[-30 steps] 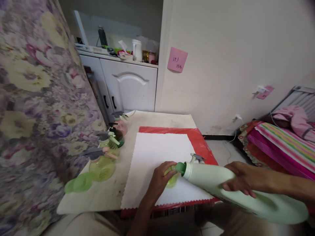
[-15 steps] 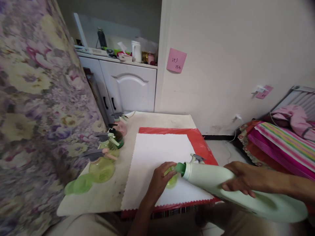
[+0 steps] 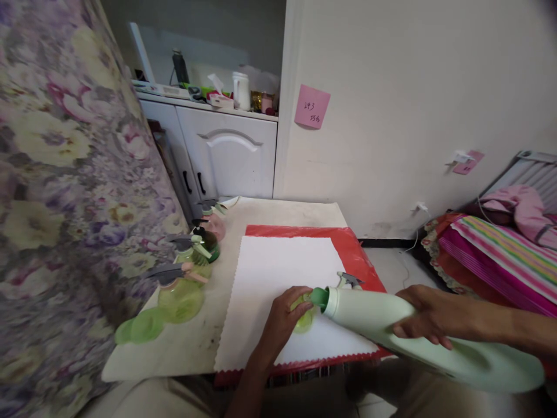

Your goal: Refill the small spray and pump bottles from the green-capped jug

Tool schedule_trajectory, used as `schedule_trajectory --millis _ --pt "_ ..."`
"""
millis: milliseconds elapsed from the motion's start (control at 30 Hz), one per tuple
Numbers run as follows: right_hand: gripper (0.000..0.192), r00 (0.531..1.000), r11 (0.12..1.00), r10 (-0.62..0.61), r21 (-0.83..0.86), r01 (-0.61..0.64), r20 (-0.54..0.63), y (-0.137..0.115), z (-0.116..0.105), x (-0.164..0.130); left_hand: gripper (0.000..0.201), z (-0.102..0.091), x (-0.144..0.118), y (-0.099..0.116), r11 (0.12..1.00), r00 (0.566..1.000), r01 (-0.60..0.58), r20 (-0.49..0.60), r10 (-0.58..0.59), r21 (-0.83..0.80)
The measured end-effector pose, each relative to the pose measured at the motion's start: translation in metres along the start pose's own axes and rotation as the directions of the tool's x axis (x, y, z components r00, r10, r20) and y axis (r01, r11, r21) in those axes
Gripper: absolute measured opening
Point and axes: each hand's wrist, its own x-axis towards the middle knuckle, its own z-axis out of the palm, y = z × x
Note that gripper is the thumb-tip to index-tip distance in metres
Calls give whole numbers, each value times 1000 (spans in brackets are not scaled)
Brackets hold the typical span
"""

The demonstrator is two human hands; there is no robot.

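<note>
Your L hand (image 3: 284,318) has its fingers closed round the top of the small yellow-green bottle (image 3: 303,323), prob. to steady it, on the near part of the white sheet (image 3: 278,261). Your R hand (image 3: 429,319) grips the big pale green bottle (image 3: 369,309) from above, thumb and fingers pressed on its sides, body sloping down to the right, prob. so the green spout (image 3: 319,297) lines up w/ the small bottle's neck; can't tell if they touch. The spray head (image 3: 348,280) sits just beyond the big bottle, partly hidden, approx. within reach. Other spray bottles (image 3: 180,299) stand along the table's (image 3: 287,212) left edge, prob. to keep the middle free for your hands.
</note>
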Motion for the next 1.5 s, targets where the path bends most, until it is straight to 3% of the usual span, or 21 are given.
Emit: schedule_trajectory --millis 633,1333,1500 --pt "39 998 999 -51 -12 51 23 -7 -1 -3 25 0 0 -3 1000 1000 1 10 -1 -9" --pt "42 999 999 36 -29 -36 -8 -15 -2 -7 25 1 1 -4 1000 1000 8 20 -7 -29" --pt "41 1000 998 -2 -60 2 2 -13 -2 -5 25 1 1 -3 999 1000 13 24 -12 -33"
